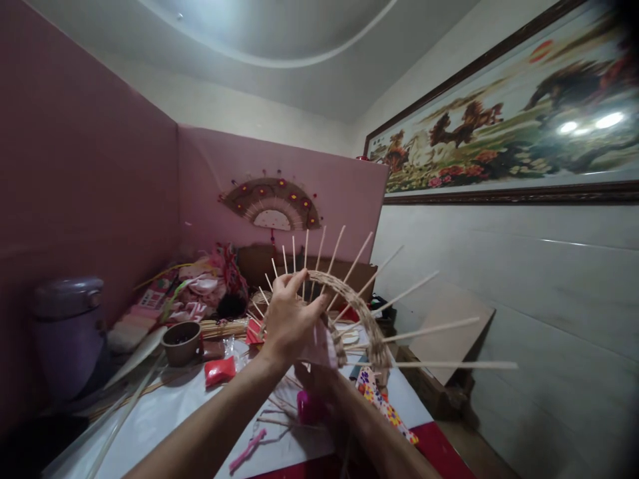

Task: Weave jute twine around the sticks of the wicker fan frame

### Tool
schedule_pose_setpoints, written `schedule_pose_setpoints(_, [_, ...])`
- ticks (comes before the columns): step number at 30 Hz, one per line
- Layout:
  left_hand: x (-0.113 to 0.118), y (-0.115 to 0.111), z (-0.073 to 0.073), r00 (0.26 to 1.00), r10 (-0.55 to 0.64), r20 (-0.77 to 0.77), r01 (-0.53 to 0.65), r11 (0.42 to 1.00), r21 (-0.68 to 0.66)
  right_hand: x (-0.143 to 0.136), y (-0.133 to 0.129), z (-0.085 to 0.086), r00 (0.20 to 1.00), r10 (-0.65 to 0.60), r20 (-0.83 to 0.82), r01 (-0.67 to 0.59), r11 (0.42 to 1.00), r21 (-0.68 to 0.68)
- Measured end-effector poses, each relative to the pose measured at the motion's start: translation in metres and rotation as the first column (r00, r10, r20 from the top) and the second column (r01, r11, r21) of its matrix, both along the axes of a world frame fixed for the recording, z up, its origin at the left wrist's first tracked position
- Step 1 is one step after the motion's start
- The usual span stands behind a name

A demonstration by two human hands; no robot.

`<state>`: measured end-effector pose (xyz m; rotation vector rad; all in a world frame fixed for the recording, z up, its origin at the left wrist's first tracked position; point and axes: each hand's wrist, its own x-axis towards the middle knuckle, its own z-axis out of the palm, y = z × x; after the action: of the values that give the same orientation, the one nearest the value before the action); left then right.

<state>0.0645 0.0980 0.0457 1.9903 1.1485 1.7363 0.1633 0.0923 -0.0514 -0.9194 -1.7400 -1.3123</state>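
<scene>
A half-woven fan (349, 293) is up in front of me, its thin pale sticks spreading out like rays. A braided cord band runs in an arc across the sticks, with a second woven strip nearer the pale pink base (322, 349). My left hand (294, 309) grips the fan near the top of the band, thumb on the near side and fingers at the rim. Below the base is my right hand (317, 376), dim and mostly covered, so its fingers do not show. A magenta object (308, 406) stands on the table under the hands.
On the white-covered table lie a brown cup (182, 342), a red packet (219, 371), a pink twisted strip (248, 451) and flowered fabric (384, 402). A lidded purple container (70, 339) stands left. A finished fan (274, 203) hangs on the pink panel.
</scene>
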Motion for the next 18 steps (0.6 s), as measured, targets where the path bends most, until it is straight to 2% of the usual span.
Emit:
schedule_pose_setpoints(1, [0.002, 0.001, 0.003, 0.999, 0.047, 0.023, -0.046, 0.999, -0.024, 0.001, -0.001, -0.004, 0.994, 0.103, -0.031, -0.106, 0.986, -0.129])
schedule_pose_setpoints(2, [0.004, 0.002, 0.005, 0.995, 0.087, 0.038, -0.085, 0.995, -0.043, 0.000, 0.000, -0.008, 0.963, 0.237, -0.126, -0.265, 0.918, -0.296])
schedule_pose_setpoints(3, [0.005, 0.003, 0.006, 0.992, 0.120, 0.044, -0.117, 0.992, -0.055, -0.002, 0.001, -0.012, 0.889, 0.354, -0.291, -0.453, 0.777, -0.437])
schedule_pose_setpoints(4, [0.007, 0.003, 0.007, 0.989, 0.145, 0.043, -0.142, 0.988, -0.060, -0.005, 0.002, -0.014, 0.769, 0.412, -0.488, -0.633, 0.595, -0.495])
schedule_pose_setpoints(5, [0.008, 0.003, 0.007, 0.986, 0.165, 0.037, -0.162, 0.985, -0.058, -0.010, 0.004, -0.016, 0.606, 0.400, -0.688, -0.788, 0.419, -0.451])
schedule_pose_setpoints(6, [0.011, 0.002, 0.006, 0.983, 0.183, 0.026, -0.182, 0.982, -0.053, -0.015, 0.006, -0.018, 0.430, 0.343, -0.835, -0.892, 0.306, -0.334])
schedule_pose_setpoints(7, [0.013, 0.001, 0.005, 0.979, 0.201, 0.013, -0.201, 0.978, -0.048, -0.021, 0.008, -0.019, 0.256, 0.276, -0.926, -0.951, 0.242, -0.191])
schedule_pose_setpoints(8, [0.015, 0.000, 0.003, 0.977, 0.213, -0.002, -0.213, 0.976, -0.037, -0.025, 0.010, -0.019, 0.110, 0.216, -0.970, -0.975, 0.216, -0.062])
schedule_pose_setpoints(9, [0.017, -0.001, 0.002, 0.977, 0.214, -0.024, -0.214, 0.977, -0.015, -0.029, 0.011, -0.019, 0.001, 0.168, -0.986, -0.977, 0.210, 0.035])
schedule_pose_setpoints(10, [0.018, -0.002, 0.001, 0.976, 0.210, -0.056, -0.209, 0.978, 0.021, -0.030, 0.012, -0.018, -0.066, 0.136, -0.989, -0.972, 0.215, 0.095])
schedule_pose_setpoints(11, [0.016, -0.002, 0.001, 0.975, 0.205, -0.091, -0.199, 0.977, 0.070, -0.030, 0.012, -0.018, -0.097, 0.117, -0.988, -0.966, 0.229, 0.121])
schedule_pose_setpoints(13, [0.005, -0.003, 0.003, 0.965, 0.205, -0.162, -0.173, 0.966, 0.193, -0.025, 0.011, -0.015, -0.189, 0.055, -0.980, -0.958, 0.209, 0.197])
schedule_pose_setpoints(15, [-0.020, -0.003, 0.008, 0.972, 0.214, -0.102, -0.176, 0.940, 0.292, -0.015, 0.008, -0.010, -0.305, -0.022, -0.952, -0.942, 0.153, 0.298])
schedule_pose_setpoints(16, [-0.036, -0.003, 0.011, 0.983, 0.178, -0.047, -0.155, 0.940, 0.304, -0.009, 0.007, -0.008, -0.368, -0.064, -0.927, -0.926, 0.117, 0.360])
schedule_pose_setpoints(18, [-0.075, 0.000, 0.014, 0.977, 0.136, 0.166, -0.170, 0.963, 0.210, 0.003, 0.006, -0.003, -0.471, -0.134, -0.872, -0.882, 0.046, 0.469])
